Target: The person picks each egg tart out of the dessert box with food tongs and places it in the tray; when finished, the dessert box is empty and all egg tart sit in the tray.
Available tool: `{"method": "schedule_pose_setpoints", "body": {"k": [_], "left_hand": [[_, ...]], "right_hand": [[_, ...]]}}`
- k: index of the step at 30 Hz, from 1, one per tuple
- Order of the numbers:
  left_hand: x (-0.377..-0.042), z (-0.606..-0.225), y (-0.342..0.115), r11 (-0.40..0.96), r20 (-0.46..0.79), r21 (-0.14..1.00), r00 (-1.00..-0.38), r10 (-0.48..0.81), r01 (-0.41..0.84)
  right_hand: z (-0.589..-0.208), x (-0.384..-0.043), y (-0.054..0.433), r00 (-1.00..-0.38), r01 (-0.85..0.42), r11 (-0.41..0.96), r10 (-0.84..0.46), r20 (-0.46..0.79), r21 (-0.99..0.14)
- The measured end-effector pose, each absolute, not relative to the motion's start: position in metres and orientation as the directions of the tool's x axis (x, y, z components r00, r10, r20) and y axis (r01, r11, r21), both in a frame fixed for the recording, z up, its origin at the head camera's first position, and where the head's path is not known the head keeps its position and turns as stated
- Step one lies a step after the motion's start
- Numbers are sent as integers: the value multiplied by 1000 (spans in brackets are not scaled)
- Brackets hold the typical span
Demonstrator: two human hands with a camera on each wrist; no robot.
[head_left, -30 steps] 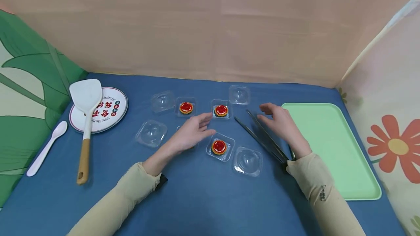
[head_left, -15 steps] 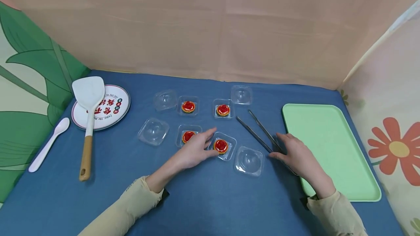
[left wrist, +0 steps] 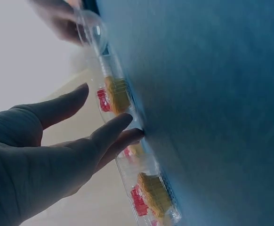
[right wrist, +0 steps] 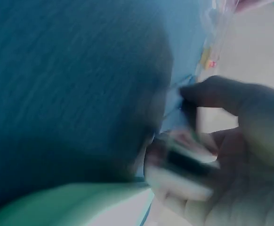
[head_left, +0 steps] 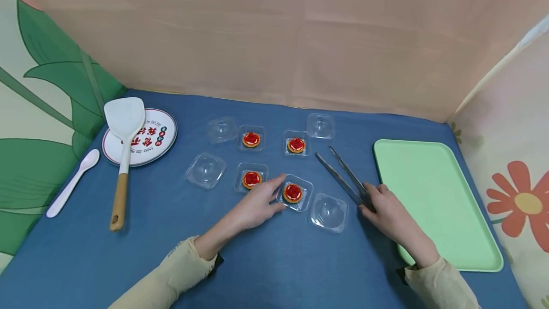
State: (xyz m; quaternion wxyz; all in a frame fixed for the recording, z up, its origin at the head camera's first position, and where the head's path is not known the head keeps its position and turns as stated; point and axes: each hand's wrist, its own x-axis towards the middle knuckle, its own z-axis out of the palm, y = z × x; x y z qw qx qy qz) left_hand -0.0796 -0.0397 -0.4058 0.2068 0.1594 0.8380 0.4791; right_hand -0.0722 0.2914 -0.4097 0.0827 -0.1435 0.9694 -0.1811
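Observation:
My left hand [head_left: 257,208] is at the left edge of a clear plastic box [head_left: 306,186] holding a red-topped tart [head_left: 293,193]. In the left wrist view its thumb [left wrist: 64,106] stands apart from the nearly straight fingers [left wrist: 106,134], beside the tart box; I cannot tell whether they touch. My right hand [head_left: 392,216] grips black tongs [head_left: 343,182] near their back end, thumb and fingers on either side, the tips pointing away and apart. The right wrist view is blurred there. The box's clear lid [head_left: 329,212] lies spread out to its right.
Several more open boxes with tarts, such as one tart [head_left: 251,180], stand around, their lids [head_left: 206,170] folded back. A green tray [head_left: 437,204] lies right. At left are stacked plates [head_left: 165,132], a white spatula [head_left: 125,118] lying across them and a white spoon [head_left: 73,185].
My right hand has come down and back onto the tongs and taken hold of them. The left hand has shifted nearer me to the front box's left edge.

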Motion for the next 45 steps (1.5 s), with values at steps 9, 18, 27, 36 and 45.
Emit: {"method": "schedule_pose_setpoints", "body": {"k": [9, 18, 27, 36, 45], "left_hand": [[-74, -407, -37, 513, -176, 855, -888, 425, 76], [-77, -406, -37, 473, -220, 881, -886, 409, -1], [-79, -409, -35, 273, -235, 954, -877, 420, -125], [-82, -413, -35, 186, -264, 962, -869, 419, -202], [-81, -423, -33, 182, -254, 965, -849, 464, -189]], "right_hand": [[-389, -62, 296, -954, -188, 875, -271, -130, -446], [-358, -35, 298, -946, -197, 846, -296, -129, -496], [-349, -16, 292, -903, -251, 849, -378, -204, -464], [-347, -12, 286, -894, -298, 870, -399, -204, -393], [-346, -12, 280, -898, -317, 891, -392, -200, -324]]}}
